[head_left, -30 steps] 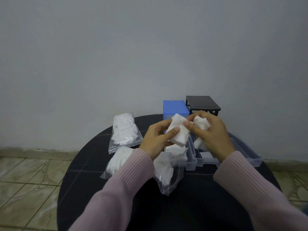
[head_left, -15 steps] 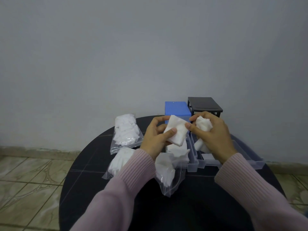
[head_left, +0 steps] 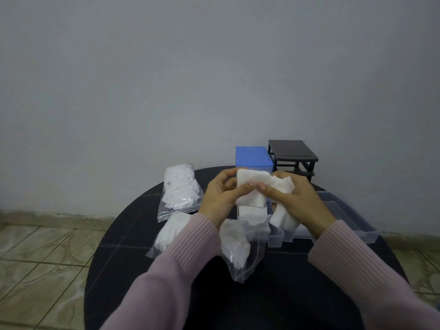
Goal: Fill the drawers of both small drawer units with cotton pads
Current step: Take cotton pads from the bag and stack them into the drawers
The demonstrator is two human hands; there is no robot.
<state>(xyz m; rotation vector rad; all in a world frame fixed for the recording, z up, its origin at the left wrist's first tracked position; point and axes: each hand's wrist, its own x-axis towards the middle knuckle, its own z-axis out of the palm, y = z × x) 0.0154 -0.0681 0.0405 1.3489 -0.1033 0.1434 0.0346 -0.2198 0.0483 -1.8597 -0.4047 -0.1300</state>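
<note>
A stack of white cotton pads point(head_left: 252, 194) is held above a round black surface point(head_left: 273, 294) by a person in pink sleeves, the left hand point(head_left: 220, 198) curled around the stack's near side with the thumb laid across its front, and the right hand point(head_left: 297, 206) gripping a further bunch of pads point(head_left: 284, 185) with its fingers closed around them. Directly beneath the hands, clear plastic drawers point(head_left: 352, 222) are seen pulled out and resting on the surface, two of them partly loaded with pads point(head_left: 252, 213), while the rightmost drawer appears bare as far as can be made out. Behind them stand the blue drawer unit point(head_left: 253, 157) and the black drawer unit point(head_left: 292, 153), the black frame showing open slots where drawers are missing. An opened zip bag point(head_left: 240, 248) with pads left inside lies in front of the drawers, a second bag point(head_left: 166, 232) is partly hidden under the left sleeve, and a third, well-stuffed bag point(head_left: 178, 191) sits at the far left of the surface. The job is judged to be in its middle stretch: some drawers are begun, none is seen returned to its unit, and much of the pad supply remains bagged. How many drawers the blue unit still holds cannot be told.
</note>
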